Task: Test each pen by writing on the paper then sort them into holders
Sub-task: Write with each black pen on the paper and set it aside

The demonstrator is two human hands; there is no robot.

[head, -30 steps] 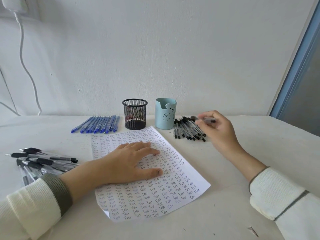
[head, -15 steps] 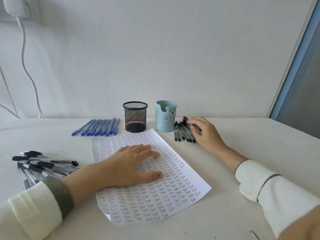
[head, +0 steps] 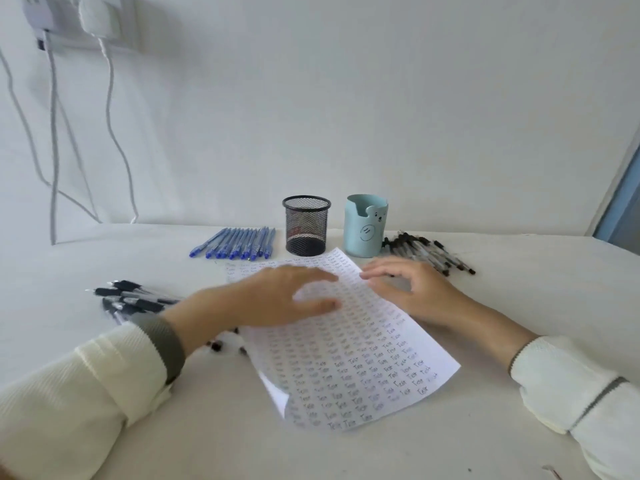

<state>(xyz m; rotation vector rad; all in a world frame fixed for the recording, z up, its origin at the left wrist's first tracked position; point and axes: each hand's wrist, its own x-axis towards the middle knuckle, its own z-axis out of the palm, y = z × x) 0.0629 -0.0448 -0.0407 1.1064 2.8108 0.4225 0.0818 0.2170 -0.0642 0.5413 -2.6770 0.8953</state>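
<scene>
Low over the paper (head: 363,362), left hand (head: 270,299) palm-down, fingers wide; right hand (head: 415,289) alongside, fingers loosely curved, empty.

Paper (head: 363,358): white, dense rows of dark handwritten "Test". Mesh holder (head: 306,225): black wire grid. Bear holder (head: 365,225): pale blue w/ drawn face. Back-left pens (head: 239,242): blue. Right pens (head: 429,251): clear, black caps. Left pens (head: 131,296): black grips, greyish barrels. Sleeves (head: 104,393): cream, grey cuff band. Table (head: 104,254): white.
</scene>
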